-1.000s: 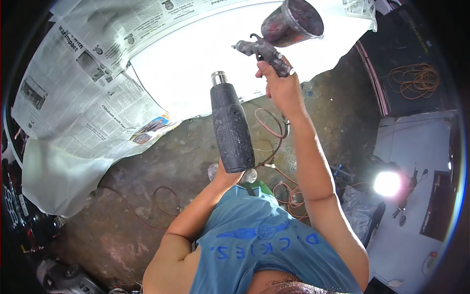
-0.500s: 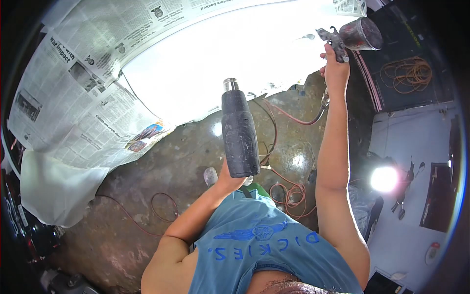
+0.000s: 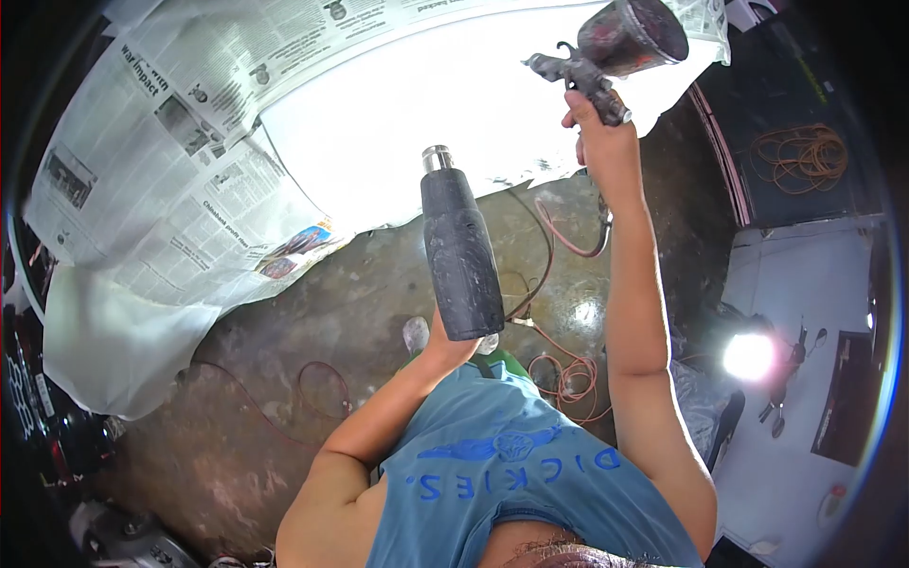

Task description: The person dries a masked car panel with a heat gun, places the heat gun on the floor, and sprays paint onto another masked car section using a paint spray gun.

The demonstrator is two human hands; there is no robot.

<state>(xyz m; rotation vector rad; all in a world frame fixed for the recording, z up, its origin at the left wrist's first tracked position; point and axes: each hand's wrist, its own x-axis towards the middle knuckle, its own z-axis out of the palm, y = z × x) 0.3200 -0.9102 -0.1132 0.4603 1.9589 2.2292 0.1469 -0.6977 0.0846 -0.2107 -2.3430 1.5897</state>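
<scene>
My right hand (image 3: 609, 156) is closed round the grip of a paint spray gun (image 3: 579, 78) with a dark, stained cup (image 3: 632, 40). The spray gun is over a bright white panel (image 3: 360, 118), its nozzle pointing left; the gap to the panel cannot be judged. Low in the middle, my left hand (image 3: 449, 348) grips a black heat gun (image 3: 461, 251) whose metal nozzle points up the view at the panel. The heat gun's body hides most of my left fingers. Glare washes out the panel's detail.
Newspaper masking (image 3: 180, 180) borders the panel. A reddish hose (image 3: 568, 248) hangs below the spray gun, and an orange hose (image 3: 568, 379) lies coiled on the wet-looking floor (image 3: 275, 417). A bright lamp (image 3: 748, 357) shines at right. Another orange coil (image 3: 800, 156) lies further back.
My right hand has carried the spray gun left across the panel and slightly up the view. The heat gun's nozzle has tilted slightly left in my left hand.
</scene>
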